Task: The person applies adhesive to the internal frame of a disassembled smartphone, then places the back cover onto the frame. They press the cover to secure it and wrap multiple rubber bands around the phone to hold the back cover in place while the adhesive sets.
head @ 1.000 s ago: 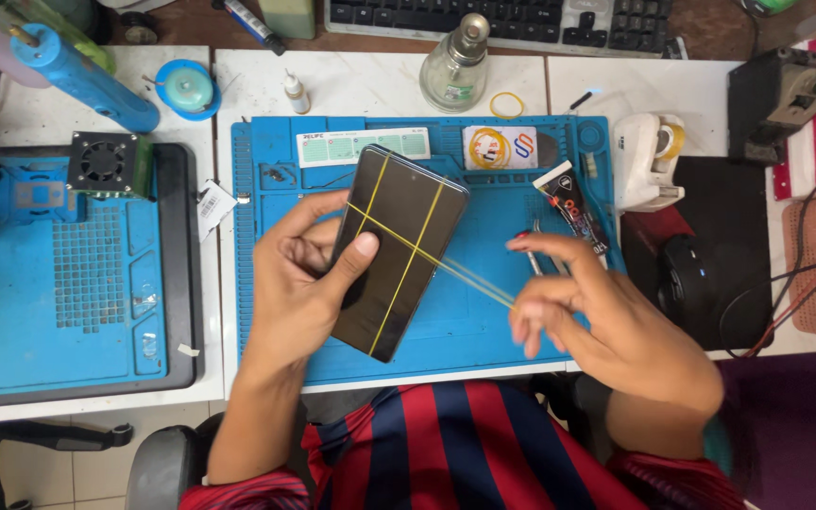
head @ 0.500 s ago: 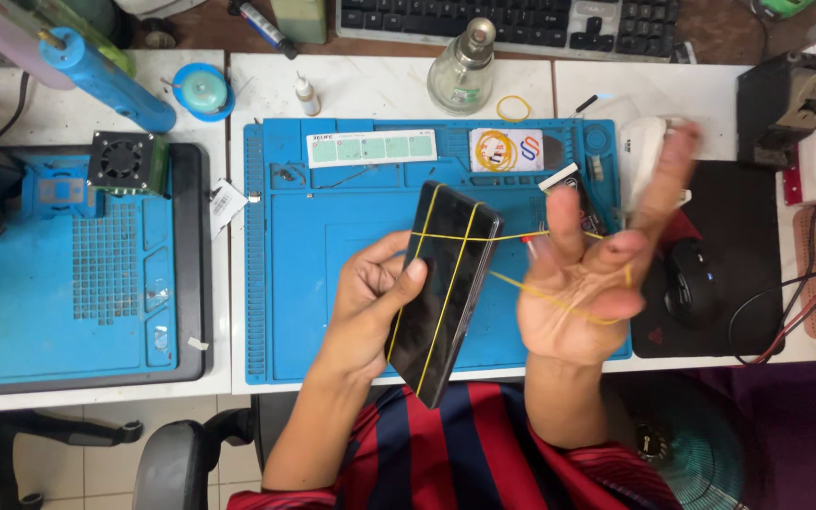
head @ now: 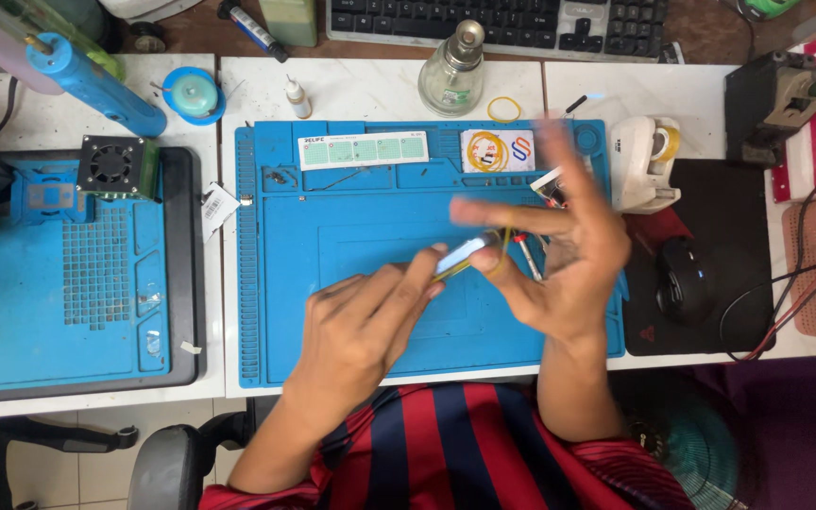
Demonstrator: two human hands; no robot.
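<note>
My left hand (head: 361,331) grips a dark phone (head: 460,257) by its lower end, above the blue work mat (head: 332,236). The phone is turned edge-on to me, so only its thin bright side shows. My right hand (head: 559,264) is just right of the phone with its fingers spread and blurred. A yellow rubber band (head: 502,241) runs from the phone's top end around those fingers. The phone's face and back are hidden.
A glass bottle (head: 453,71), a loose rubber band (head: 503,109) and a keyboard (head: 502,19) lie behind the mat. A tape dispenser (head: 644,161) and a mouse (head: 687,279) sit to the right. A second blue mat (head: 49,302) with a small fan (head: 110,165) is on the left.
The phone has turned from lying flat with its banded back up to edge-on. My right hand came down closer to it, still pulling the yellow band.
</note>
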